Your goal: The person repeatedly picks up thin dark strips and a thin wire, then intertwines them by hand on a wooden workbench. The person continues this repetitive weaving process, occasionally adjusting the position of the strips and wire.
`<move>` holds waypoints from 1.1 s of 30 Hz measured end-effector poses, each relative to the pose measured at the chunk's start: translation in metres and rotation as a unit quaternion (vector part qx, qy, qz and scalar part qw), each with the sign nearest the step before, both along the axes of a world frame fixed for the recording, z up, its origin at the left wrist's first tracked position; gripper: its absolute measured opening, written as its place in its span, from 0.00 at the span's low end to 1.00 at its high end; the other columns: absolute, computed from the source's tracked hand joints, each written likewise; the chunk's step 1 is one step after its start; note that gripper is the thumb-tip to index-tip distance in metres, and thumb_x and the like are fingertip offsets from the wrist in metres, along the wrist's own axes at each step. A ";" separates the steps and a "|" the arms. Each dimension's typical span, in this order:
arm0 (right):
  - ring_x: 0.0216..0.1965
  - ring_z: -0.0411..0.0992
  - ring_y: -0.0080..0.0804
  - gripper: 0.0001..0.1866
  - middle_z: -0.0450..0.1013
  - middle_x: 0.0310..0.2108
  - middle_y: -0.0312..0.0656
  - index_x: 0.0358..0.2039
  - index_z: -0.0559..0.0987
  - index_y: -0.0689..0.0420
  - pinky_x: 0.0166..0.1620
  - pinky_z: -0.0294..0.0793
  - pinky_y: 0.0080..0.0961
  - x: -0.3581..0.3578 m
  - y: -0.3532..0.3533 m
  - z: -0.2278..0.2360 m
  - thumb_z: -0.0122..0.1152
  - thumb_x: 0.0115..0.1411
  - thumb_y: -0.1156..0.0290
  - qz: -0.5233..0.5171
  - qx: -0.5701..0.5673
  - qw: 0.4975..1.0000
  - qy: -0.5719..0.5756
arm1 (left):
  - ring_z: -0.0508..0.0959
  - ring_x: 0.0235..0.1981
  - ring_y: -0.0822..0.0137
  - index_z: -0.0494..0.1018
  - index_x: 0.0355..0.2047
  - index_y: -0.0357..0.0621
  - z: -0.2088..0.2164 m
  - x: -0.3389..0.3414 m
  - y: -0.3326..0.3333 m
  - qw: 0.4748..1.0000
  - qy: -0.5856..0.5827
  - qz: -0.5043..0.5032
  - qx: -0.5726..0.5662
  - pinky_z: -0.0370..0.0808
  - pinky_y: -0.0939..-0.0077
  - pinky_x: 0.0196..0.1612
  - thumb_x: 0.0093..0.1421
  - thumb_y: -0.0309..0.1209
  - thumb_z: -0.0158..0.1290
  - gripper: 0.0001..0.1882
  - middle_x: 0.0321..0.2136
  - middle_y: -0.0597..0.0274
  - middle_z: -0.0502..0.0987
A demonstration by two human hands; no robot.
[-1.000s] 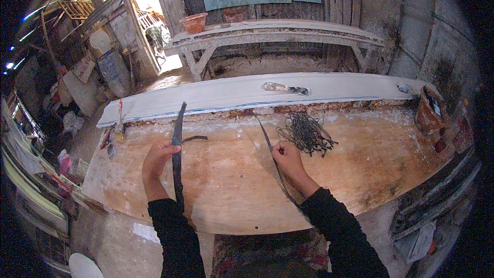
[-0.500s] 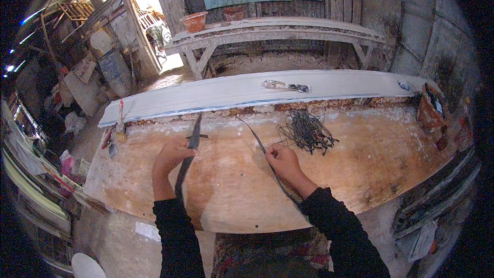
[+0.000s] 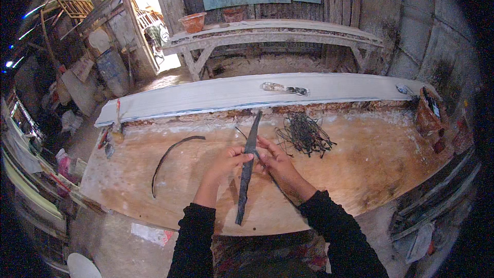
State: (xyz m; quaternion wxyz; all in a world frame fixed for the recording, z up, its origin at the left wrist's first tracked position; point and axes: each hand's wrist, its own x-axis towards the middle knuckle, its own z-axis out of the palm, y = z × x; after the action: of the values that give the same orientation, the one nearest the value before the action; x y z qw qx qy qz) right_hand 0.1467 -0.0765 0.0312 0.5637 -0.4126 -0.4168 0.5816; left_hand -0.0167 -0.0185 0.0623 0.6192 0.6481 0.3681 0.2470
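Note:
My left hand (image 3: 226, 163) pinches a wide, dark grey rubber-like strip (image 3: 244, 190) near its middle, thumb on top. The strip stands nearly lengthwise before me, tapering at its far end. Close against it, my right hand (image 3: 280, 167) holds a thin black strip (image 3: 278, 187) that trails back under my right wrist; its far tip shows beyond the wide strip. Where the two strips come together, my fingers partly hide them. A curved thin black strip (image 3: 168, 154) lies on the wooden board (image 3: 128, 175) to the left. A tangled heap of thin black strips (image 3: 306, 134) lies right of my hands.
Beyond the board runs a long white slab (image 3: 206, 95) with a smeared hand tool (image 3: 284, 89) on it. An orange-brown container (image 3: 428, 110) stands at the right end. Brushes (image 3: 118, 121) lie at the left. Behind is a white bench (image 3: 278, 33) with an orange bowl (image 3: 193, 22).
My left hand has moved right with the wide strip, bringing it against my right hand. The curved thin strip on the left of the board, mostly hidden before, now shows in full.

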 end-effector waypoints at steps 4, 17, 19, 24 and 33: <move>0.27 0.66 0.18 0.25 0.69 0.30 0.34 0.53 0.59 0.56 0.27 0.66 0.17 -0.003 0.004 -0.014 0.52 0.56 0.66 0.055 0.016 0.998 0.030 | 0.73 0.32 0.72 0.71 0.36 0.37 -0.018 -0.002 0.000 0.961 -0.186 -0.062 -0.195 0.69 0.79 0.37 0.53 0.30 0.50 0.11 0.29 0.63 0.74; 0.25 0.65 0.17 0.04 0.69 0.21 0.30 0.25 0.75 0.61 0.31 0.65 0.15 0.012 0.004 -0.023 0.55 0.52 0.75 0.296 0.102 0.928 -0.201 | 0.72 0.40 0.66 0.67 0.42 0.36 -0.018 -0.035 0.017 0.948 -0.256 0.042 -0.183 0.71 0.71 0.39 0.53 0.30 0.49 0.16 0.42 0.56 0.71; 0.25 0.65 0.17 0.04 0.70 0.22 0.30 0.24 0.75 0.60 0.31 0.65 0.16 0.011 0.003 -0.022 0.55 0.52 0.74 0.328 0.078 0.924 -0.179 | 0.73 0.37 0.67 0.67 0.41 0.36 -0.020 -0.039 0.020 0.951 -0.252 0.098 -0.154 0.70 0.73 0.37 0.53 0.30 0.50 0.15 0.41 0.56 0.72; 0.26 0.65 0.17 0.06 0.70 0.23 0.31 0.25 0.75 0.61 0.31 0.64 0.16 0.005 0.002 -0.015 0.56 0.51 0.71 0.072 0.038 0.989 -0.126 | 0.72 0.32 0.71 0.69 0.37 0.38 -0.031 -0.037 0.022 0.947 -0.262 0.132 -0.127 0.69 0.75 0.36 0.54 0.33 0.49 0.13 0.34 0.61 0.73; 0.29 0.67 0.34 0.06 0.66 0.24 0.40 0.24 0.76 0.58 0.33 0.66 0.27 0.012 0.008 -0.027 0.60 0.44 0.71 -0.026 0.184 0.823 -0.537 | 0.71 0.31 0.75 0.70 0.35 0.43 -0.045 -0.016 0.018 0.947 -0.238 0.122 -0.179 0.66 0.80 0.35 0.54 0.36 0.49 0.12 0.29 0.66 0.73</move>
State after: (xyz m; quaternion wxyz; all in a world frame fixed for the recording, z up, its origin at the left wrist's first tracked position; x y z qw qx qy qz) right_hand 0.1586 -0.0681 0.0045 0.3309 -0.5589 -0.7421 0.1658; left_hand -0.0331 -0.0003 0.0169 0.7598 0.3991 0.3240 0.3980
